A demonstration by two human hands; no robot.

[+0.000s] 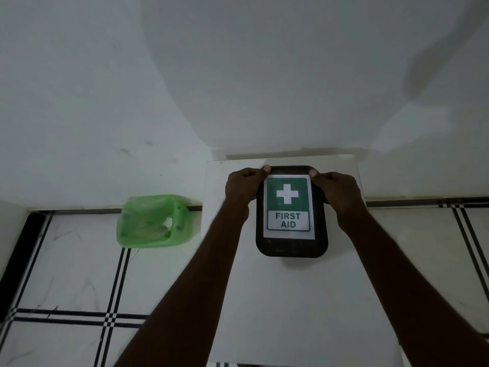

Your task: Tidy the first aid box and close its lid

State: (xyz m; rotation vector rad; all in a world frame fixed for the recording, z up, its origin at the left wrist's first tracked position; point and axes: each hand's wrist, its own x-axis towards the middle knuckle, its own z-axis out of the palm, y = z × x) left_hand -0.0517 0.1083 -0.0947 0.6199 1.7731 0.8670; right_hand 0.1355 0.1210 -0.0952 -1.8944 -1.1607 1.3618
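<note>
A black first aid box [291, 246] with rounded corners lies on a white table [304, 313], its lid down. A green and white label reading FIRST AID with a white cross covers the lid. My left hand [242, 188] grips the box's far left corner, thumb resting on the top edge. On the far right corner sits my right hand [337, 192], thumb also on the top edge. Both forearms reach in from the bottom of the view. The box's contents are hidden.
A green bin [153, 221] lined with a green plastic bag stands on the tiled floor to the left of the table, against the white wall [238, 75]. The table's far edge touches the wall. Black stripes cross the white floor tiles.
</note>
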